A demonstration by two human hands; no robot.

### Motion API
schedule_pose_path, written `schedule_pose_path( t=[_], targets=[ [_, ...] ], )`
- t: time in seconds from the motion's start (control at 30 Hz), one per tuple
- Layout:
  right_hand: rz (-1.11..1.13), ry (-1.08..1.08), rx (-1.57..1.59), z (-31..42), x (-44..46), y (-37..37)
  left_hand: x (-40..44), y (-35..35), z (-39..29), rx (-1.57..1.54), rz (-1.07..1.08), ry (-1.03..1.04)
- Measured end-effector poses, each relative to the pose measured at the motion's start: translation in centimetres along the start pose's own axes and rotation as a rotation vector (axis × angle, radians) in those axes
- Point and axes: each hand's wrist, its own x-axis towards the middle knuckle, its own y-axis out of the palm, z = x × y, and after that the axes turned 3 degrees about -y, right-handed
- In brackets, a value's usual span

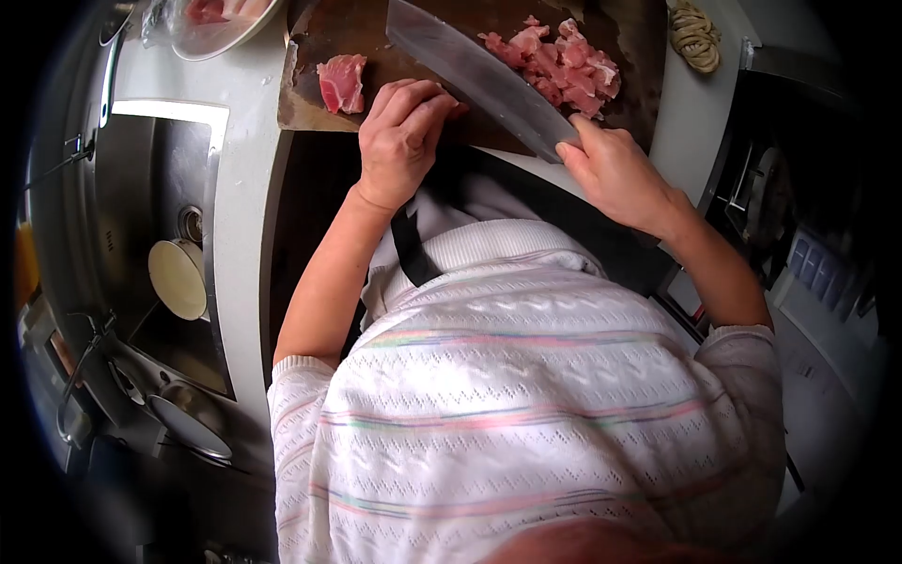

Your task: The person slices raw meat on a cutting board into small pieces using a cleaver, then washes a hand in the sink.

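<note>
My right hand (pixel 620 174) is closed round the handle of a large, wide-bladed kitchen knife (pixel 479 80). The blade slants up and left over a brown cutting board (pixel 329 23). My left hand (pixel 404 132) is curled at the board's near edge, left of the blade; a small reddish bit of raw meat shows at its fingertips, mostly hidden by the fingers. A larger chunk of raw meat (pixel 342 83) lies on the board just left of that hand. To the right of the blade sits a heap of cut meat pieces (pixel 564 70).
At upper left stands a white bowl (pixel 221 42) with raw meat and clear plastic. Left of the counter (pixel 249 188) is a metal sink (pixel 164 155) with a cream-coloured pot (pixel 177 279) in it. A bundle of beige cord-like strands (pixel 695 38) lies right of the board.
</note>
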Motion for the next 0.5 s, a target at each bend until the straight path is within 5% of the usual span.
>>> schedule_pose_path(
  t=[0.5],
  targets=[
    [0.013, 0.016, 0.078, 0.3, -1.4, 0.5, -0.1, -0.2, 0.2, 0.008, 0.051, -0.034]
  ],
)
